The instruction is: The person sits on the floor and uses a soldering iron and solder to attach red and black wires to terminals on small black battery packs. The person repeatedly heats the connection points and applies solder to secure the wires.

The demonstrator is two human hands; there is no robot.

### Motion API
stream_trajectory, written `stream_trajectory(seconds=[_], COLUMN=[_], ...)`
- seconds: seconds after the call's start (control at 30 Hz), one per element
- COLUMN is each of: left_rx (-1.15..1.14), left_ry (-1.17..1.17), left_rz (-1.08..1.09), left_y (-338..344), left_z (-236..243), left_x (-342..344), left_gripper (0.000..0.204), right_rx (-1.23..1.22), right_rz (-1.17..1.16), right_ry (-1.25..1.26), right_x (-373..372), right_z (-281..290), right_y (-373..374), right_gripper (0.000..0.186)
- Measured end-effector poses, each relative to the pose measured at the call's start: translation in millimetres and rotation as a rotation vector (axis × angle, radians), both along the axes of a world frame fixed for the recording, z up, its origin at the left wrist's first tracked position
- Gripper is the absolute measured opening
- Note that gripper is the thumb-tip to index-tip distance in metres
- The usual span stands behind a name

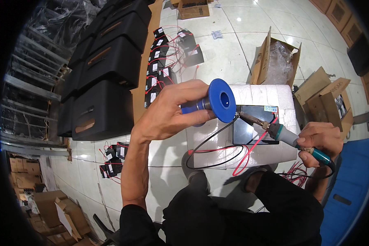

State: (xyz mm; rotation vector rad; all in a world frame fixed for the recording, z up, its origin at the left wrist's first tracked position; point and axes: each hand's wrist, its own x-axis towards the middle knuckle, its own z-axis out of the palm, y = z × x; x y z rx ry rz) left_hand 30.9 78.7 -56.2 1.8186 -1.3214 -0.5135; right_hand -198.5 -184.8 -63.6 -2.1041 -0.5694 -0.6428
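Observation:
My left hand (pixel 176 107) grips a blue spool of solder wire (pixel 222 100) by its core, fingers wrapped round it. In my right hand (pixel 320 143) is a soldering iron (pixel 289 135) with a teal and grey handle. Its tip points left and meets the end of a black wire (pixel 209 142) at the left terminal of a black battery (pixel 254 127), right beside the spool's rim. A red wire (pixel 250 155) runs from the battery's right side and loops down. Under the battery lies a white foam block (pixel 289 98). The spool's flange hides part of the block.
Several black batteries with red wires (pixel 156 65) stand on the tiled floor ahead, more (pixel 112 158) at the left. Large black cases (pixel 104 106) line the left. Open cardboard boxes (pixel 270 61) sit beyond the block. Loose red wires (pixel 293 174) lie below my right hand, near a blue panel (pixel 352 172).

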Motion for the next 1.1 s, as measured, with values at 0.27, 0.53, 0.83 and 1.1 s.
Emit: stream_trajectory(seconds=[0.27, 0.53, 0.83, 1.1], left_rx=[-0.038, -0.046, -0.12, -0.141], left_ry=[0.018, -0.025, 0.028, 0.054], left_rz=[-0.022, -0.041, -0.04, -0.036], left_y=[-0.5, -0.8, -2.7, -3.3], left_z=[-5.2, -5.6, -5.7, -6.6], left_x=[2.0, 3.2, 1.2, 1.1], left_gripper=[0.032, 0.031, 0.028, 0.027], right_rx=[0.022, 0.016, -0.056, -0.069], right_rz=[-0.035, -0.039, -0.107, -0.123], right_ry=[-0.027, -0.047, -0.065, -0.052], right_x=[-2.0, -2.0, -3.9, -3.9], right_z=[-6.1, -7.8, -3.8, -0.5], right_y=[-0.9, 1.1, 13.1, 15.7], right_gripper=[0.027, 0.028, 0.022, 0.022])
